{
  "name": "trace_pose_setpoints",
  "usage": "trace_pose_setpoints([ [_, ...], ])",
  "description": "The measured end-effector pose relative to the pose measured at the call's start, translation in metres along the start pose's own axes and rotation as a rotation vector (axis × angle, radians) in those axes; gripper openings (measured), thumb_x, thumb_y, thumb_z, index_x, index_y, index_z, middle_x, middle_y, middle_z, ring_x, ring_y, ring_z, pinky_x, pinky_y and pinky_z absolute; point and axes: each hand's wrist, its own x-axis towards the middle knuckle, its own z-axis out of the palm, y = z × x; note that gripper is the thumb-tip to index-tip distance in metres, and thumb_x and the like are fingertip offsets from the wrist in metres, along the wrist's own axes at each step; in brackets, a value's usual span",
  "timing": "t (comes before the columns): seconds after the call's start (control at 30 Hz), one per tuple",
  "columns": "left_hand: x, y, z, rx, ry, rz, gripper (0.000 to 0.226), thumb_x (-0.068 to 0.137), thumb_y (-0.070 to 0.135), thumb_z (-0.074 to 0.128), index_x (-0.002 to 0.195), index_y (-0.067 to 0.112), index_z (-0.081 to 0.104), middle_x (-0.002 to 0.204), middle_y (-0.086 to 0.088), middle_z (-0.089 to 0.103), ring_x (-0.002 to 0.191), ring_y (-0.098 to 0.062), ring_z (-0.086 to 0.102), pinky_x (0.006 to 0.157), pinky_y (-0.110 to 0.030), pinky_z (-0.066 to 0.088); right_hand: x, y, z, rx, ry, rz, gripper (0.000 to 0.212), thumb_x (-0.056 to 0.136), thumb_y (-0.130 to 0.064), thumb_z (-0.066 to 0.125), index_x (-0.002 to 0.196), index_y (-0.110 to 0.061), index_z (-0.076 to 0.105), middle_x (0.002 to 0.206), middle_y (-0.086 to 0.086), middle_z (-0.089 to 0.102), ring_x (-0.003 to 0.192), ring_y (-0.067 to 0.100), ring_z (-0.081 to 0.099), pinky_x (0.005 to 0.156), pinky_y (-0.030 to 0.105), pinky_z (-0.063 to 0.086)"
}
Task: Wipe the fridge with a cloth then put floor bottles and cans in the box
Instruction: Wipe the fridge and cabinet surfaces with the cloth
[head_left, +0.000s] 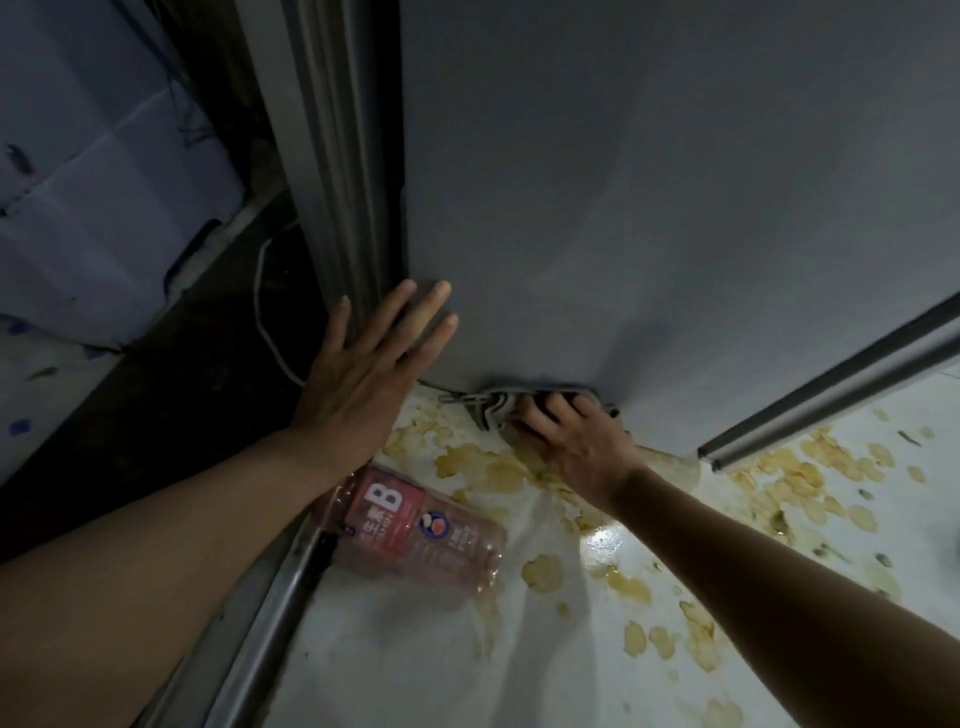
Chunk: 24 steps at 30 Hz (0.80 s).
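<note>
Lying on the stained white floor (415, 665), a pink-labelled plastic bottle (415, 525) is flanked by the spread-fingered left hand (363, 379) laid flat on the grey fridge (649, 208) and the right hand (571, 441), fingers curled, by which a grey cloth (498, 405) is pressed against the fridge's base.

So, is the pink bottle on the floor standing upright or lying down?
Lying down. The pink bottle rests on its side on the stained floor, label facing up.

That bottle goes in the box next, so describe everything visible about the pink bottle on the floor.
The pink bottle is clear ribbed plastic with a pink label bearing a large white B, smaller white writing and a small round picture. It lies on its side on the stained white floor, beside a metal rail. The left forearm crosses in front of its upper end, hiding any cap. Neither hand touches it. Whether it holds liquid cannot be told.
</note>
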Motion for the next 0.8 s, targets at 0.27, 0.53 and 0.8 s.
trace_pose_setpoints([
  [0.27, -0.001, -0.013, -0.003, 0.002, 0.003, -0.021, 0.092, 0.068, 0.004, 0.066, 0.147, 0.016, 0.02, 0.158, -0.003, 0.004, 0.142, -0.025, 0.014, 0.105, -0.059, 0.023, 0.002, 0.018, -0.02, 0.122, 0.388, 0.287, 0.041, 0.1, -0.011, 0.027, 0.128, -0.017, 0.056, 0.114, 0.014, 0.052, 0.084, 0.029, 0.045, 0.065, 0.039, 0.037],
  [0.53, -0.001, -0.017, -0.009, -0.073, 0.001, 0.015, 0.076, 0.072, -0.001, 0.047, 0.145, 0.013, 0.029, 0.156, -0.004, 0.012, 0.142, -0.026, 0.024, 0.105, -0.057, 0.026, 0.026, -0.015, -0.013, -0.013, 0.039, 0.058, 0.057, 0.076, -0.022, 0.069, 0.131, -0.024, 0.055, 0.125, 0.002, 0.054, 0.093, 0.023, 0.051, 0.071, 0.034, 0.044],
  [0.8, -0.031, -0.031, -0.015, -0.139, -0.139, -0.078, 0.078, 0.076, 0.004, 0.059, 0.146, 0.009, 0.024, 0.158, -0.003, 0.009, 0.145, -0.023, 0.011, 0.11, -0.053, 0.01, 0.074, -0.017, -0.044, 0.081, 0.316, 0.207, 0.05, 0.084, -0.022, 0.05, 0.134, -0.02, 0.051, 0.125, 0.011, 0.037, 0.088, 0.029, 0.036, 0.064, 0.037, 0.041],
])
